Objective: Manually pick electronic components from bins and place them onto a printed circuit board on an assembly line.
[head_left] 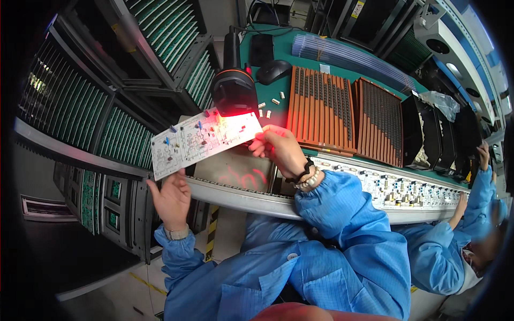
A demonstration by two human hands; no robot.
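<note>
A white circuit board (201,140) with small blue, red and dark components is held tilted above the bench edge. My right hand (281,150) pinches its right end between thumb and fingers. Close to the board's lower left edge is my left hand (172,200), its thumb spread away from the fingers. Whether those fingertips touch the board I cannot tell. Over the board's right part stands a black barcode scanner (234,88) with an orange ring, casting bright red light onto it.
Brown component racks (321,109) stand on the green mat, beside a black mouse (273,71) and several small pale parts (276,101). Slotted racks of boards (64,101) rise at left. More populated boards (401,190) line the rail at right, where a co-worker's arm (441,235) reaches in.
</note>
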